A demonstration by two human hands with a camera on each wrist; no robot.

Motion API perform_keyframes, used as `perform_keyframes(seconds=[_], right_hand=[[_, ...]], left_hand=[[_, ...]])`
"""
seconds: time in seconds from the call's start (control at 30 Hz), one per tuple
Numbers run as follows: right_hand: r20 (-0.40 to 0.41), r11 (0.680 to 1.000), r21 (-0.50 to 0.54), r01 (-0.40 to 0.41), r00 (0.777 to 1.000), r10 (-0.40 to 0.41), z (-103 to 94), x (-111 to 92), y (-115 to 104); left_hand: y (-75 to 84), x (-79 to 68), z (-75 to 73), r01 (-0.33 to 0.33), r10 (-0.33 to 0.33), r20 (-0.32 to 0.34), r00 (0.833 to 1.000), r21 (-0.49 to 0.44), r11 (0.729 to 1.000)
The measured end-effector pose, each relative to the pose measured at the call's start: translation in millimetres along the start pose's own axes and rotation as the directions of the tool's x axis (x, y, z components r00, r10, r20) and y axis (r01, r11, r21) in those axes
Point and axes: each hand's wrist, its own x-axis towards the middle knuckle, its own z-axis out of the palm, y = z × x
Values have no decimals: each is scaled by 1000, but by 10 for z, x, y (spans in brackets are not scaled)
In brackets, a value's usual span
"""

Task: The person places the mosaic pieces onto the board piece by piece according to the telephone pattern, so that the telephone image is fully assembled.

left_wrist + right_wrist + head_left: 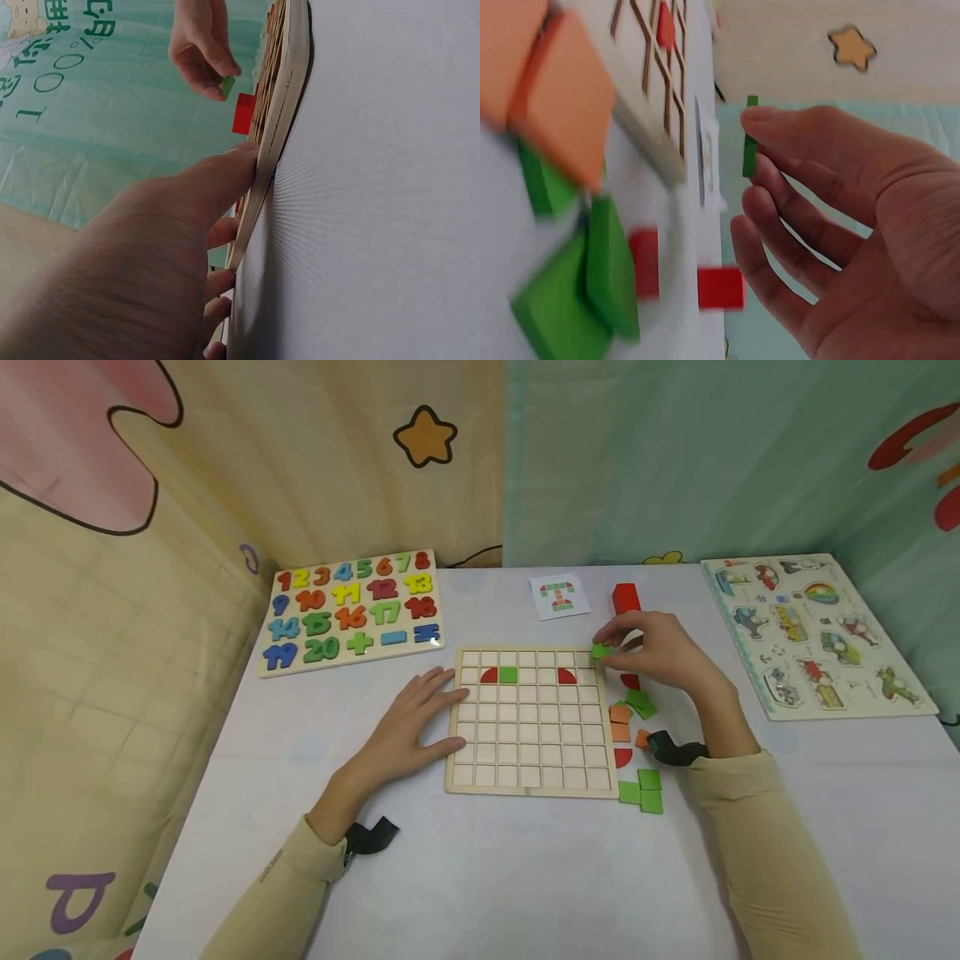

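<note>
A wooden grid board (531,735) lies on the white table, with a green square tile (507,675) between two red quarter-round tiles, the left one (489,676) right beside it and the other (567,676) farther right. My left hand (408,727) rests at the board's left edge, thumb and fingertips on its frame. Above the board's upper right corner my right hand (656,647) pinches another green square tile (750,139) between thumb and fingers. In the right wrist view that tile is seen edge-on, raised off the table.
Right of the board lie loose green tiles (650,789), orange tiles (620,723) and red quarter-round tiles (623,757). Behind it are a pattern card (559,597) and a red block (626,598). A number puzzle (352,610) lies at left, a vehicle puzzle (817,635) at right.
</note>
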Motion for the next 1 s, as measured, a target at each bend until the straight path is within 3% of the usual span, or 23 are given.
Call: perform_keyframes(seconds=[0.43, 0.63, 1.0], right_hand=[[138, 992, -39, 120, 984, -113, 435, 347, -468], [198, 986, -61, 156, 970, -141, 580, 439, -528], [201, 985, -61, 162, 969, -147, 667, 443, -568]], left_hand=[[-17, -6, 3, 13, -13, 17, 1000, 5, 1000], [-31, 8, 11, 20, -20, 23, 1000, 4, 1000], [-6, 5, -13, 21, -21, 22, 1000, 2, 1000]])
